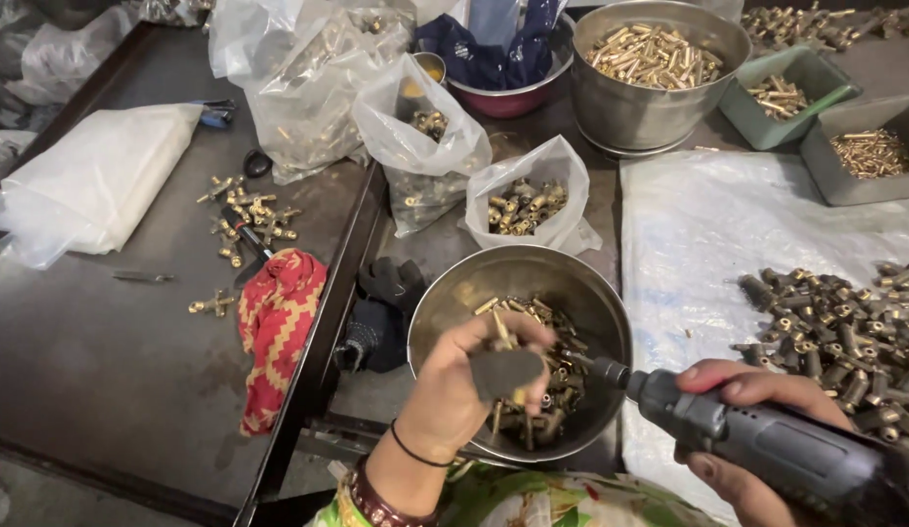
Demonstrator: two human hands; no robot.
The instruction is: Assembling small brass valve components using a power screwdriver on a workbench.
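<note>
- Dark tabletop [113, 361]: steel bowl [454, 303] of brass fittings sits at near edge, within reach.
- Left hand [469, 376]: grip closed on a brass piece [500, 327], presenting it to the tool.
- Right hand [757, 429]: grip wrapped around rotary tool [767, 444], tip aimed at the piece.

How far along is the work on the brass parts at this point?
Looks done: darker parts piled on the plastic sheet. In hand: left hand holds brass pieces over the steel bowl; right hand holds a rotary tool. Left: bowl, bags and trays hold many more.

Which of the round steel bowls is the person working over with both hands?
The near steel bowl of brass pins, under the left hand and the right hand holding a dark rotary tool. The other steel bowl sits far back, heaped fuller.
</note>
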